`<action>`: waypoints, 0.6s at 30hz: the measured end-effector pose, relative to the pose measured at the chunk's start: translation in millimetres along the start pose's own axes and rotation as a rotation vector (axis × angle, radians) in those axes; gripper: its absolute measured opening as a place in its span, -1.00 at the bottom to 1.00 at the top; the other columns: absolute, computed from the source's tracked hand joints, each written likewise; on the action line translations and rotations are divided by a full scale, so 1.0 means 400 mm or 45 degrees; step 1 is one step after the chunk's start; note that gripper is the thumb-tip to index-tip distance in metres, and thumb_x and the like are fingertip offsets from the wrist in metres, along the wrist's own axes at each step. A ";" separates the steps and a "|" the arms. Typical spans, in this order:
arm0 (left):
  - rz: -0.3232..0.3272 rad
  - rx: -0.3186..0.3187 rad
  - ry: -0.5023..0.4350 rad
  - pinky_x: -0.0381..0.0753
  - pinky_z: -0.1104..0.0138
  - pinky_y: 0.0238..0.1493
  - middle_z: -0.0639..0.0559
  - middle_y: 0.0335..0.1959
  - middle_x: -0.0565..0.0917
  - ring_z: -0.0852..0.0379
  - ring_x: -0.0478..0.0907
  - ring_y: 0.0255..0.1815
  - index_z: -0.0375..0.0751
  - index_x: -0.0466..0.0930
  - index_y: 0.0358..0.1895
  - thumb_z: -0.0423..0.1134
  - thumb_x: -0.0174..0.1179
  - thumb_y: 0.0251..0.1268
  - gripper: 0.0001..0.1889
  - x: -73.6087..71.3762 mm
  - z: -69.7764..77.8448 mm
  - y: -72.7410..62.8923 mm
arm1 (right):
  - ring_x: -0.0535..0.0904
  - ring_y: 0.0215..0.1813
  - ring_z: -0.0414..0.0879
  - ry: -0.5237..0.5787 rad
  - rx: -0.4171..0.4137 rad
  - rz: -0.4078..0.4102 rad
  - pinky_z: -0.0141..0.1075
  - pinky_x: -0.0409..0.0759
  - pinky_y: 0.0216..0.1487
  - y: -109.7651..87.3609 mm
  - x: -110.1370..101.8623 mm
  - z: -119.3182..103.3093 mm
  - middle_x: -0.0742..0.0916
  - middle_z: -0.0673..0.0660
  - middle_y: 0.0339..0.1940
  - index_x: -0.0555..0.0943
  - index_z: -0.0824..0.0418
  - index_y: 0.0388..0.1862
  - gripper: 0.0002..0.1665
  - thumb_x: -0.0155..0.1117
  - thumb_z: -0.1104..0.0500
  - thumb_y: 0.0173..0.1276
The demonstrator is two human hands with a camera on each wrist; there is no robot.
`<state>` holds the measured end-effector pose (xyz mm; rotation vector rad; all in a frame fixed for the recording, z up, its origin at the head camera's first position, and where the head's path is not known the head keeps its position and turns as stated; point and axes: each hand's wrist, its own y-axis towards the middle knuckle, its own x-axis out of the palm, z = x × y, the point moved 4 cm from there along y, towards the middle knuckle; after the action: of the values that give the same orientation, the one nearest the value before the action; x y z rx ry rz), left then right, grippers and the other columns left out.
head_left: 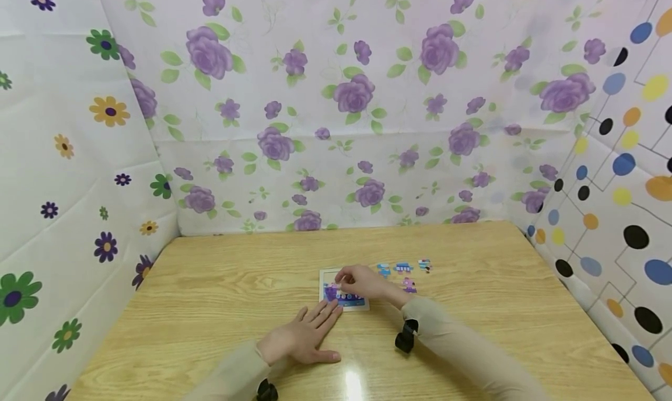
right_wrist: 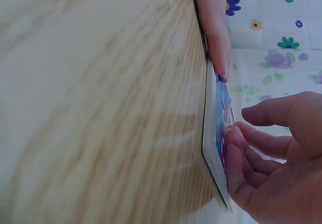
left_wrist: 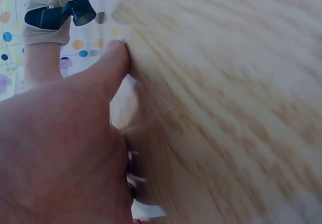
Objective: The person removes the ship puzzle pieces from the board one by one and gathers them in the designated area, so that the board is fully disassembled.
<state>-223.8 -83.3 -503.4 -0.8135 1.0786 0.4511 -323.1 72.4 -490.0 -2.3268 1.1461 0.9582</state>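
Note:
A small jigsaw puzzle in a white-edged tray [head_left: 366, 305] lies on the table, its lower part filled with a purple and blue picture [head_left: 350, 300]. My left hand [head_left: 307, 335] lies with fingers extended, fingertips on the tray's near left edge and thumb spread over the wood. Above the tray is my right hand [head_left: 362, 281]. In the right wrist view, its bent fingers [right_wrist: 234, 158] touch the puzzle surface [right_wrist: 220, 116], while the thumb [right_wrist: 266, 112] stands apart from them. No piece shows between thumb and fingers. The left wrist view shows mostly palm and thumb [left_wrist: 108, 68].
Several loose puzzle pieces lie right of the tray, among them a blue one [head_left: 403, 267], a pink and purple one [head_left: 409, 285] and a multicoloured one [head_left: 424, 265]. Patterned cloths [head_left: 336, 109] border the wooden table [head_left: 236, 278] at the back and sides.

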 end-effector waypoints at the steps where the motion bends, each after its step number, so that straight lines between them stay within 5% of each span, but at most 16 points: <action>1: -0.004 -0.002 -0.005 -0.08 -0.18 0.51 0.04 0.62 -0.31 -0.03 -0.31 0.62 0.03 -0.35 0.58 0.50 -0.22 0.25 0.00 -0.001 0.001 -0.001 | 0.49 -0.42 -0.23 0.009 -0.005 -0.006 -0.40 0.49 -0.37 0.003 0.003 -0.001 0.70 0.06 -0.31 0.61 0.24 0.01 -0.75 0.14 0.25 0.41; 9: -0.025 -0.029 -0.020 -0.07 -0.16 0.51 0.00 0.62 -0.24 -0.04 -0.27 0.62 -0.01 -0.29 0.58 0.45 -0.12 0.27 0.00 -0.016 0.016 -0.010 | 0.49 -0.43 -0.24 0.028 -0.004 0.017 -0.41 0.48 -0.39 0.021 0.021 0.003 0.67 0.02 -0.40 0.61 0.24 -0.08 -0.82 0.21 0.30 0.36; 18: -0.005 -0.068 0.008 -0.05 -0.14 0.52 0.00 0.62 -0.20 -0.03 -0.24 0.62 -0.05 -0.21 0.58 0.39 -0.03 0.28 -0.02 -0.023 0.026 -0.019 | 0.55 -0.26 -0.18 0.042 -0.053 0.081 -0.36 0.54 -0.27 0.021 0.019 -0.007 0.67 0.08 -0.26 0.53 0.20 -0.13 -0.85 0.24 0.30 0.33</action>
<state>-216.4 -79.5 -490.0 -0.8645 1.0748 0.4761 -325.3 61.4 -493.8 -2.3596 1.2318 0.9781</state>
